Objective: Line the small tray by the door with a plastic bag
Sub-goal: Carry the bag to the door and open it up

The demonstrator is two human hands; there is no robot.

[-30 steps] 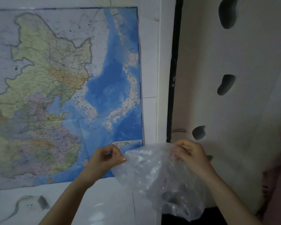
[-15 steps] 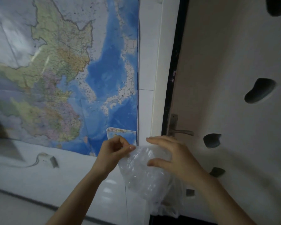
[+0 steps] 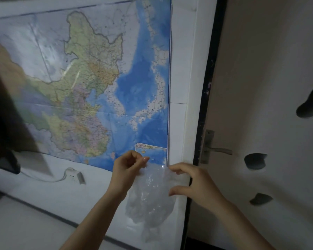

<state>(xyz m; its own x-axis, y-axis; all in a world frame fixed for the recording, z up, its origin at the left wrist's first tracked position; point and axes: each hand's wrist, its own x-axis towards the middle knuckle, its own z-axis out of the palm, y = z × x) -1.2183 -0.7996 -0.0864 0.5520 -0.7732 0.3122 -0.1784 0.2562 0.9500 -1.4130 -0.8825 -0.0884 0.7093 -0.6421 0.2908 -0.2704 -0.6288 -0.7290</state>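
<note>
The left hand (image 3: 127, 166) pinches the crumpled clear plastic bag (image 3: 150, 199) at its top; the right hand (image 3: 193, 183), fingers spread, seemingly touches its edge.

— Two bare forearms, no sleeves, cuffs or gloves anywhere in view.
— Anything on the left hand (image 3: 128, 165)?
— No ring, no watch, no strap; short, pale, glossy thumbnail.
— And the right hand (image 3: 193, 183)?
— Equally plain; nails turned away, wrist bare.
</note>
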